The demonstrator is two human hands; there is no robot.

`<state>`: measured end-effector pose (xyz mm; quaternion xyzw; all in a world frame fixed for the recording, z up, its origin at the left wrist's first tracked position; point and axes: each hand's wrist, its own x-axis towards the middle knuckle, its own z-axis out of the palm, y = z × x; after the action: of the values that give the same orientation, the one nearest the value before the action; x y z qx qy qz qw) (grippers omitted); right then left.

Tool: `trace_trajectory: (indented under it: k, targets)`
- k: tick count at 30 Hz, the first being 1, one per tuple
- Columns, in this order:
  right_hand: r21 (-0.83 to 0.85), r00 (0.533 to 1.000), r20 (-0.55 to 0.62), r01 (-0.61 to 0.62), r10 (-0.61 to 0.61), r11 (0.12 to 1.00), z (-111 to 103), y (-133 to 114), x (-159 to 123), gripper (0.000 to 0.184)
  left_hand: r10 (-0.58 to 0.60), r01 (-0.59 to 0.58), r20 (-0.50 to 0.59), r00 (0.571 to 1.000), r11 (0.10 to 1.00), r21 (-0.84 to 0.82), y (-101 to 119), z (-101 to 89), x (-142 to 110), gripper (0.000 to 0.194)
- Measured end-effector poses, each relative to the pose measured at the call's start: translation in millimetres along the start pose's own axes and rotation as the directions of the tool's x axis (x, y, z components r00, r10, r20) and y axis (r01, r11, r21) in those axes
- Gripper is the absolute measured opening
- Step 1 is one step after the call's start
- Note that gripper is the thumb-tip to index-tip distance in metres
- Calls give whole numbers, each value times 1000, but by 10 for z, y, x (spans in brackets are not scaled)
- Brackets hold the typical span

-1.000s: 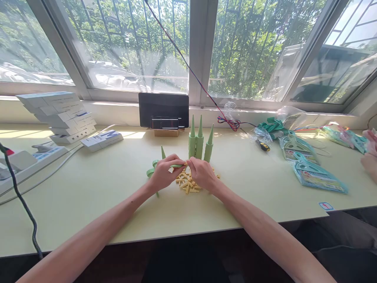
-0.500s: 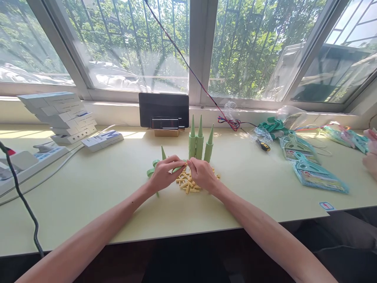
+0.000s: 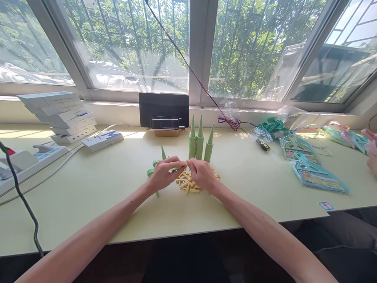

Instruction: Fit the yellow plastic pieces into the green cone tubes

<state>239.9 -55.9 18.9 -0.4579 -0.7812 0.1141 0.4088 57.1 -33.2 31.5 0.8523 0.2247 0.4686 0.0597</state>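
My left hand (image 3: pixel 167 171) is closed around a light green piece (image 3: pixel 177 168), mostly hidden by its fingers. The fingertips of my right hand (image 3: pixel 200 171) pinch together against the end of that piece; what they hold is too small to make out. Below both hands lies a pile of small yellow pegs (image 3: pixel 187 184). Three green towers with pointed tips (image 3: pixel 200 143) stand upright just behind my right hand. Beside my left hand are green ring-shaped parts (image 3: pixel 150 172) and a green cone (image 3: pixel 163 152), partly covered by the hand.
A tablet (image 3: pixel 163 106) with a phone (image 3: pixel 164 122) before it stands by the window. White boxes (image 3: pixel 66 116) and a power strip (image 3: pixel 35 161) are at the left. Right lie a yellow-black tool (image 3: pixel 263 145) and bagged brush-and-dustpan sets (image 3: pixel 319 175). Another person's hand (image 3: pixel 372 163) shows far right.
My hands stay almost in place, with only a slight shift of the fingers at the green piece. At the far right the other person's hand has moved a little.
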Motion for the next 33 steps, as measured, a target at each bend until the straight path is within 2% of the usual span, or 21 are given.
trace_trajectory:
  k: [22,33]
  targets:
    - [215,990,1,-137,141,967,-1,-76,25,43,92,-95,44,995,993,66,-44,20,-36,13]
    - [249,986,-8,-160,168,955,22,-57,33,44,-15,13,30,999,998,63,12,41,-10,12]
